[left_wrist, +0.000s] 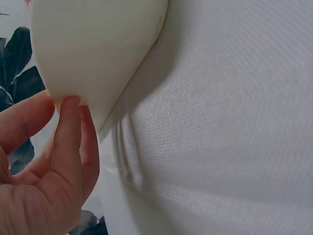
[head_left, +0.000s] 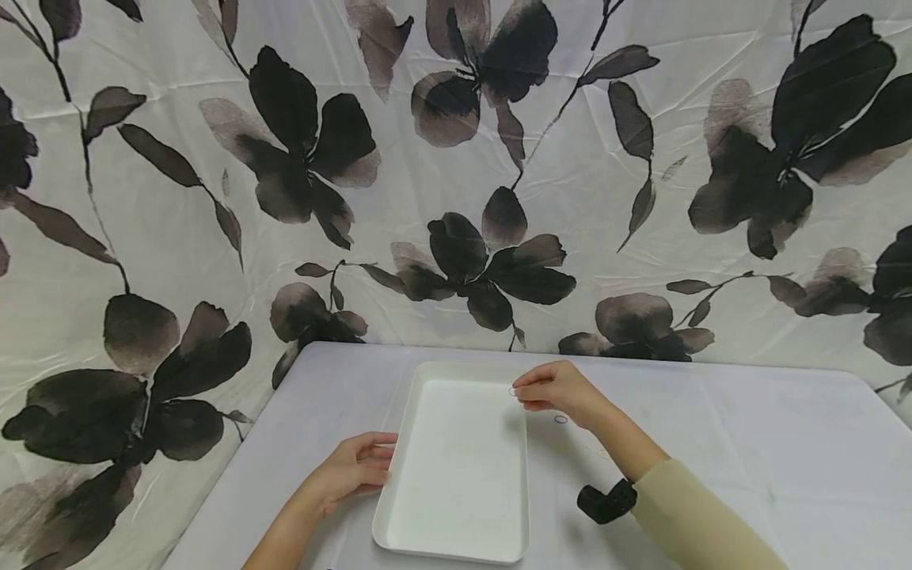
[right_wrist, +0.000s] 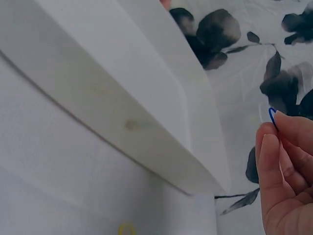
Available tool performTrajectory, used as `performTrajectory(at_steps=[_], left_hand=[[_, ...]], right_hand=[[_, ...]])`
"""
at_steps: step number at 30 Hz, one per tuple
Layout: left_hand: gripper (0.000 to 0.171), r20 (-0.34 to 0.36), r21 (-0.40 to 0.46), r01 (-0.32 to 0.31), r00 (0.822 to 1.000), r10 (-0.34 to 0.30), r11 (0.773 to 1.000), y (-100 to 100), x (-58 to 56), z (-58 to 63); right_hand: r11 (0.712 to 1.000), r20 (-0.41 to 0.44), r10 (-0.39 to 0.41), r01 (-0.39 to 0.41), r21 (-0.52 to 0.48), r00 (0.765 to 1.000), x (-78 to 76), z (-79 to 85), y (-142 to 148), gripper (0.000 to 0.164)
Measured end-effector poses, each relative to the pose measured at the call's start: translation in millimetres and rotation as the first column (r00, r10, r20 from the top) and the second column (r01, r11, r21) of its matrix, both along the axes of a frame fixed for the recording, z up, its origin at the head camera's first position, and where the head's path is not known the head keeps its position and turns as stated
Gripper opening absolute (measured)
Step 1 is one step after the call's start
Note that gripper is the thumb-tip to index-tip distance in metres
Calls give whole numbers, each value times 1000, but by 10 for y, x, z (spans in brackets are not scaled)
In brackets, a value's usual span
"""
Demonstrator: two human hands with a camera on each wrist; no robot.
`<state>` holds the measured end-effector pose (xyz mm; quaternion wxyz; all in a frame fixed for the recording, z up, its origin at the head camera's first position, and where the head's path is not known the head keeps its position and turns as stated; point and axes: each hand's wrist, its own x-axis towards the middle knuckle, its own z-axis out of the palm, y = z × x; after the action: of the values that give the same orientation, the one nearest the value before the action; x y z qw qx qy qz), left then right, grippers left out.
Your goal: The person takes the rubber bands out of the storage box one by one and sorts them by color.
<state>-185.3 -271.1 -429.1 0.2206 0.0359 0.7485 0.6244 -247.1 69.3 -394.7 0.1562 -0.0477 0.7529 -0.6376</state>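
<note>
A shallow white tray [head_left: 456, 467] lies lengthwise in the middle of the table. My left hand [head_left: 356, 467] is at its left side, thumb and fingers holding the rim. The left wrist view shows those fingertips [left_wrist: 70, 105] against the tray's outer wall [left_wrist: 98, 54]. Over the tray's far right corner, my right hand [head_left: 559, 392] pinches a thin blue rubber band [right_wrist: 272, 117] between thumb and fingertip. In the head view this band is a tiny loop above the right rim.
Right of the tray lies a dark blue loop [head_left: 561, 419], with faint yellow loops [head_left: 602, 454] nearer me. A black wrist mount [head_left: 607, 502] sits on my right forearm. Behind the white-covered table [head_left: 769, 451] hangs a flower-print cloth [head_left: 492, 269].
</note>
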Motion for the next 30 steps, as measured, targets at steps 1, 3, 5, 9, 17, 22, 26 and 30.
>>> performTrajectory(at_steps=[1,3,5,9,17,22,26,30], left_hand=[[63,0,5,3,1000,-3,1000,-1,0,-7],[63,-1,15,8,1000,-8,1000,-5,4,-23],[63,0,22,13,1000,-13,1000,-11,10,-43],[63,8,28,11,1000,-12,1000,-27,19,-71],[62,-3,7,10,1000,-10,1000,-8,8,-51],[62,-17,-4,21,1000,-21,1000,-3,7,-30],[62,-20,-2,22,1000,-22,1000,-3,-1,-13],[62,-23,2,23,999,-23,1000,-2,-7,3]], right_hand=[[1000,1,0,0,1,1000,7,-5,27,22],[1000,1,-2,2,4,1000,21,-16,79,23],[1000,-1,-1,1,8,1000,34,-24,125,24],[1000,5,-6,6,13,1000,50,-26,195,25],[1000,13,-5,5,17,1000,79,-33,376,24],[1000,22,-8,8,8,1000,108,-47,487,24],[1000,14,0,0,0,1000,129,-55,564,26],[1000,18,-3,4,-6,1000,149,-58,635,28]])
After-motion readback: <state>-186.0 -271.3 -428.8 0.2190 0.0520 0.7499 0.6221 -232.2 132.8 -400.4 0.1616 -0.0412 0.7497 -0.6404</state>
